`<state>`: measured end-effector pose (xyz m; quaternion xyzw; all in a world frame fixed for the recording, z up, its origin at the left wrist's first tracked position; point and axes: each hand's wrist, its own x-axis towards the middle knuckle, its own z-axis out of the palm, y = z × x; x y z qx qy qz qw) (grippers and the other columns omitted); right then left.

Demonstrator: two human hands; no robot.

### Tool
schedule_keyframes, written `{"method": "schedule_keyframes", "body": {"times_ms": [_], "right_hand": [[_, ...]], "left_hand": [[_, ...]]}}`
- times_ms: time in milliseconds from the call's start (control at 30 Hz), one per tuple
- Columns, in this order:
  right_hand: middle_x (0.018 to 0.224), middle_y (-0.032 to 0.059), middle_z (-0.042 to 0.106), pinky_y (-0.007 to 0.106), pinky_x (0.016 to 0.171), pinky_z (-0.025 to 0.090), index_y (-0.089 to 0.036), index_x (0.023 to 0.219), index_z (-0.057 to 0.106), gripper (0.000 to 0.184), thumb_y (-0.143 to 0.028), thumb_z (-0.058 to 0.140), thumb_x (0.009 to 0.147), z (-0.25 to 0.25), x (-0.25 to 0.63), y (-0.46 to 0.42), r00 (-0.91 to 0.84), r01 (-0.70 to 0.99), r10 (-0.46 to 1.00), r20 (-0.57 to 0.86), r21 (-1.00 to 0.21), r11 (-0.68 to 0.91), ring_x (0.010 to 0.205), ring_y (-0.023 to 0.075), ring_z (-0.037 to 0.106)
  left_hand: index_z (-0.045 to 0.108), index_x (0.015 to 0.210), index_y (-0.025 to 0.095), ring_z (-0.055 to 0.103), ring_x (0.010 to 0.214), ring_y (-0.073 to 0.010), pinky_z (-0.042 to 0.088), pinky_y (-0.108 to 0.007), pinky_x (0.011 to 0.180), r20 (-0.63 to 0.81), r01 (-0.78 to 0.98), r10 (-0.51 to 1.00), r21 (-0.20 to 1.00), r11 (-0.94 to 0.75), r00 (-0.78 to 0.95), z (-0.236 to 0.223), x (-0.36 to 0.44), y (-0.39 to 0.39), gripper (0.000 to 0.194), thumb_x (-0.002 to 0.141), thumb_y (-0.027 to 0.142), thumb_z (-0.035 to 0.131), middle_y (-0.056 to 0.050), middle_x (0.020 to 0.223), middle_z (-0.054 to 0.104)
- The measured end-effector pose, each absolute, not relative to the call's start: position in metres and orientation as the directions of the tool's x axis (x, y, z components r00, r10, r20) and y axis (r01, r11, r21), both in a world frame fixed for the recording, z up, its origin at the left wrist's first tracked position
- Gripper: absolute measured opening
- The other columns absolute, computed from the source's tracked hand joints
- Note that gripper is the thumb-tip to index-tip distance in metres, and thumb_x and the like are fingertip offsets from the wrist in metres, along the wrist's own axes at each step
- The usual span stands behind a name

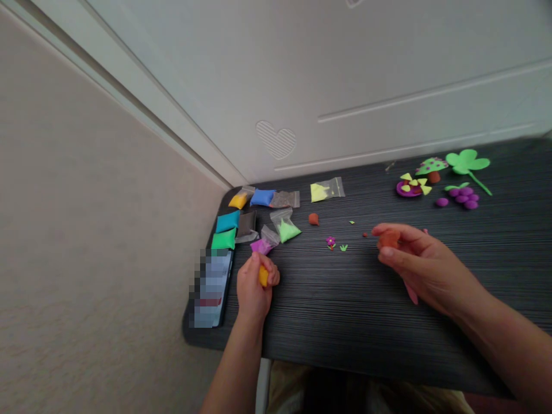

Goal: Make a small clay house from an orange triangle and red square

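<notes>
My left hand [257, 282] is closed around a lump of yellow modelling clay [263, 276], just in front of a bag of purple clay [261, 246]. Pinched between the thumb and fingers of my right hand [425, 259] is a lump of brown clay [389, 239]. A pink tool [411, 292] shows partly from under that hand; I cannot tell whether the hand touches it. Between the hands lie a small purple clay flower [330, 241], a tiny green clay leaf piece [344, 248] and another brown clay lump [313, 219].
Bags of blue [263, 197], light green [288, 229] and yellow clay [319, 191] lie at the back left, beside a phone [213, 287]. A purple clay dish [409, 188], clay mushroom [432, 168], grapes [464, 196] and four-leaf clover [468, 161] stand back right. A white panel [366, 86] borders the table.
</notes>
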<state>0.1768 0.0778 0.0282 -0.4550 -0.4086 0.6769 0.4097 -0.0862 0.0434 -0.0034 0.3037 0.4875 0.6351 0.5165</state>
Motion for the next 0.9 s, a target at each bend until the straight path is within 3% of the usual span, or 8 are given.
{"method": "schedule_keyframes", "body": {"times_ms": [100,233,400,533,700,833,900], "right_hand": [[0.077,-0.0005,0.052,0.018,0.036,0.032,-0.025,0.106,0.056,0.03,-0.036,0.057,0.078,0.029,0.176,0.076,-0.26,0.003,0.934,-0.245,-0.967,-0.253,0.053,0.0066,0.044],[0.069,-0.0014,0.042,0.02,0.037,0.03,-0.023,0.106,0.053,0.028,-0.04,0.043,0.086,0.027,0.173,0.075,-0.289,0.016,0.943,-0.167,-0.985,-0.17,0.058,0.0094,0.043],[0.059,-0.0043,0.034,0.022,0.042,0.028,-0.021,0.079,0.049,0.027,-0.042,0.034,0.09,0.021,0.174,0.076,-0.391,-0.006,0.91,-0.139,-0.988,-0.153,0.05,0.0083,0.031],[0.057,-0.0029,0.035,0.025,0.048,0.029,-0.02,0.06,0.037,0.04,-0.045,0.031,0.089,0.016,0.181,0.075,-0.438,0.161,0.891,-0.119,-0.986,-0.053,0.052,0.0097,0.032],[0.052,-0.0038,0.028,0.026,0.049,0.026,-0.02,0.054,0.03,0.042,-0.046,0.039,0.086,0.018,0.186,0.07,-0.469,0.358,0.877,-0.1,-0.93,0.086,0.05,0.01,0.03],[0.052,-0.0033,0.042,0.026,0.052,0.032,-0.02,0.058,0.041,0.037,-0.041,0.036,0.088,0.022,0.179,0.071,-0.401,0.448,0.913,-0.076,-0.886,0.123,0.052,0.0104,0.041],[0.058,-0.0023,0.054,0.027,0.058,0.037,-0.021,0.076,0.053,0.028,-0.037,0.035,0.09,0.021,0.174,0.073,-0.396,0.437,0.916,-0.057,-0.889,0.134,0.059,0.0118,0.05]], "left_hand": [[0.048,0.059,0.015,0.035,0.037,-0.0053,0.026,-0.019,0.041,-0.12,-0.332,0.95,0.943,0.019,-0.287,-0.004,-0.086,0.044,0.033,0.082,0.038,0.051,0.004,0.043,0.04],[0.048,0.059,0.015,0.036,0.039,-0.0056,0.026,-0.019,0.042,-0.105,-0.282,0.952,0.959,0.021,-0.288,-0.006,-0.087,0.043,0.033,0.082,0.038,0.051,0.004,0.044,0.041],[0.049,0.06,0.015,0.037,0.041,-0.0061,0.027,-0.02,0.043,-0.081,-0.211,0.956,0.977,0.02,-0.284,-0.01,-0.088,0.042,0.03,0.083,0.035,0.05,0.004,0.045,0.041],[0.049,0.06,0.016,0.037,0.042,-0.0067,0.026,-0.02,0.043,-0.07,-0.169,0.958,0.985,0.023,-0.278,-0.011,-0.089,0.041,0.03,0.083,0.035,0.05,0.004,0.046,0.041],[0.049,0.054,0.015,0.036,0.041,-0.0067,0.026,-0.021,0.043,-0.062,-0.117,0.964,0.993,0.033,-0.26,-0.013,-0.089,0.038,0.035,0.081,0.037,0.052,0.003,0.044,0.041],[0.052,0.062,0.016,0.036,0.041,-0.0071,0.027,-0.021,0.043,-0.051,-0.099,0.959,0.995,0.024,-0.279,-0.013,-0.088,0.039,0.03,0.084,0.036,0.049,0.004,0.044,0.04],[0.054,0.072,0.017,0.036,0.04,-0.0073,0.027,-0.02,0.043,-0.044,-0.094,0.955,0.995,0.017,-0.295,-0.012,-0.088,0.041,0.025,0.085,0.037,0.046,0.005,0.044,0.04]]}}
